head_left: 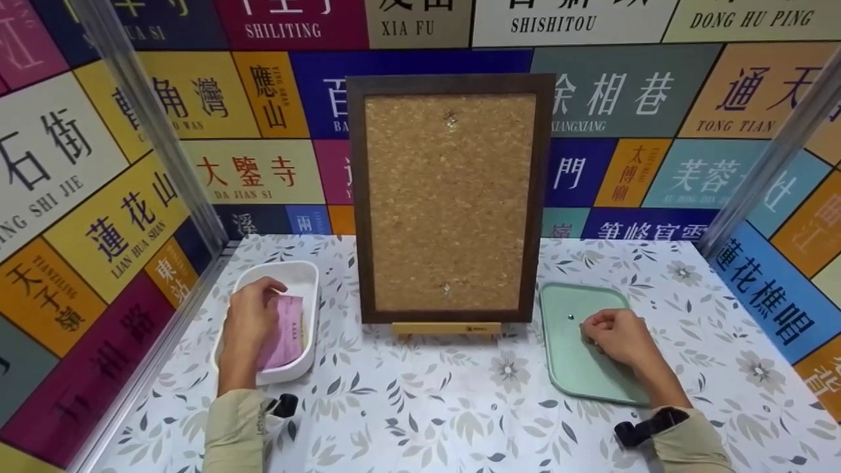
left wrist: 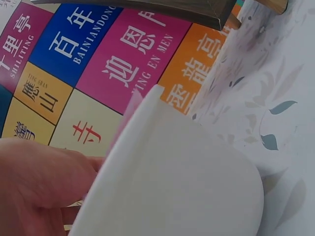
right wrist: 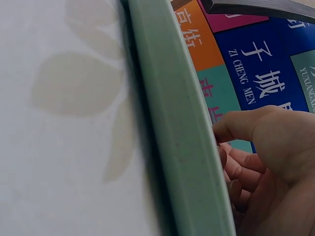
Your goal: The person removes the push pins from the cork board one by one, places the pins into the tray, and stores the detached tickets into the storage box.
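Note:
In the head view, my left hand point(head_left: 251, 322) reaches into a white plastic bin point(head_left: 306, 272) and grips the left edge of a pink printed paper point(head_left: 289, 328). The paper's pink edge point(left wrist: 129, 110) shows above the bin wall in the left wrist view, where the fingertips are partly hidden. At the right, my right hand point(head_left: 617, 336) is low over a green tray point(head_left: 558, 374), thumb and fingers curled together. A small shiny pin-like piece point(head_left: 570, 317) lies on the tray just left of the fingertips. I cannot tell whether the right fingertips hold anything.
A dark-framed corkboard point(head_left: 450, 203) stands on a small wooden easel point(head_left: 447, 328) between bin and tray. Shiny spots point(head_left: 450, 120) show on the cork near top and bottom. A leaf-patterned cloth point(head_left: 420, 407) covers the table. Printed sign panels point(head_left: 256, 171) wall the back and sides.

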`<state>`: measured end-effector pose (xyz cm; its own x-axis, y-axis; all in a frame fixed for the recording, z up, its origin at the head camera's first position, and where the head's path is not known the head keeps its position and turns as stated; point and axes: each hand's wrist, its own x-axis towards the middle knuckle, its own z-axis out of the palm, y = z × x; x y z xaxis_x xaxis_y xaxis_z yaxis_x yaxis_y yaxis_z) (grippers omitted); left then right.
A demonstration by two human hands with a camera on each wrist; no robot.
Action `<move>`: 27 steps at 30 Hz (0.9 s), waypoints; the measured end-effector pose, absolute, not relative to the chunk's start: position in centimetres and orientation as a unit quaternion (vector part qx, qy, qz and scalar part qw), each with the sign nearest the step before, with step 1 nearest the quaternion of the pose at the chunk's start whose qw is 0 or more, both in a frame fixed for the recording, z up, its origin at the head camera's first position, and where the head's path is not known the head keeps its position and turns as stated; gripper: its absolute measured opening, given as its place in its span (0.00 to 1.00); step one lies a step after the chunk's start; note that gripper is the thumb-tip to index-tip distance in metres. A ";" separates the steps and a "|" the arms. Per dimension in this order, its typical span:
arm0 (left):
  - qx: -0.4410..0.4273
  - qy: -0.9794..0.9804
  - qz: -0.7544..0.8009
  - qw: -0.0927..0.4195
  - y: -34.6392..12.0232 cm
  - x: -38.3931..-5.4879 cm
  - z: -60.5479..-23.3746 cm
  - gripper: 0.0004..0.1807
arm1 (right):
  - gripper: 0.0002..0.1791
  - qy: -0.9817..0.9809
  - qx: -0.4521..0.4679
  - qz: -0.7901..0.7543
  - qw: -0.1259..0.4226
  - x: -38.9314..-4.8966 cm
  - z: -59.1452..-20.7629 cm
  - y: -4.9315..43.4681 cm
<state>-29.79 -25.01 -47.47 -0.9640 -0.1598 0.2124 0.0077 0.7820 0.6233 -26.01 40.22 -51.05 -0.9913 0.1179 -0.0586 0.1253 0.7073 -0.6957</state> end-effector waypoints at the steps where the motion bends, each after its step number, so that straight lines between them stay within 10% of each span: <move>1: 0.042 -0.934 -0.327 0.138 -25.0 -29.8 -47.5 0.19 | 0.10 0.924 0.065 -0.377 0.003 -26.0 -51.0 40.2; 27: 0.039 -0.916 -0.331 0.223 -24.2 -30.9 -47.6 0.20 | 0.14 0.927 0.061 -0.368 -0.044 -26.2 -50.5 39.6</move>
